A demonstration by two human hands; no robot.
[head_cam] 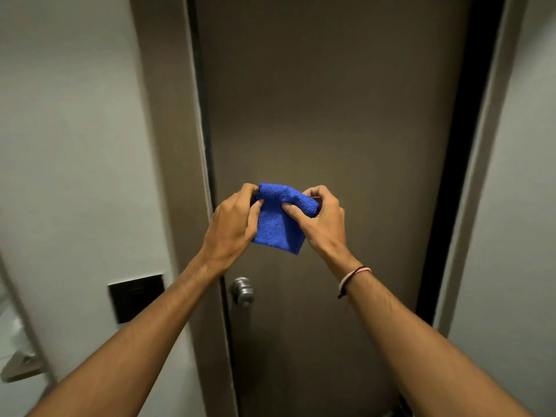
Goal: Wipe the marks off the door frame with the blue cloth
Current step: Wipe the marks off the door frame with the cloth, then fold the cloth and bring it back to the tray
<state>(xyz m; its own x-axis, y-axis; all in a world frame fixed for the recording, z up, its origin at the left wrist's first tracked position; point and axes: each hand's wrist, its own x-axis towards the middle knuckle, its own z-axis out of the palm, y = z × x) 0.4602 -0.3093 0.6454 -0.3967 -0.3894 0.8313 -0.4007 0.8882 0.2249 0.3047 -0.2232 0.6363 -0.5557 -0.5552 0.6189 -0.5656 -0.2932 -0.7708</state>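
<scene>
Two hands carry the blue cloth [278,224], held up in front of the door [331,100]. The left hand [233,218] pinches its upper left edge and the right hand [323,219] its upper right edge, and the folded rest hangs down between them. The door bears a round metal knob [242,291] at its left edge, just beside the door frame [171,115]. The wall [66,115] left of the frame bears a black rectangular plate [136,297].

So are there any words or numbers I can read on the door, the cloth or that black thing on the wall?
None can be read.
Door: plain.
Blue cloth: no label showing.
Black wall plate: blurred, nothing readable.
Door knob: no marking visible.
</scene>
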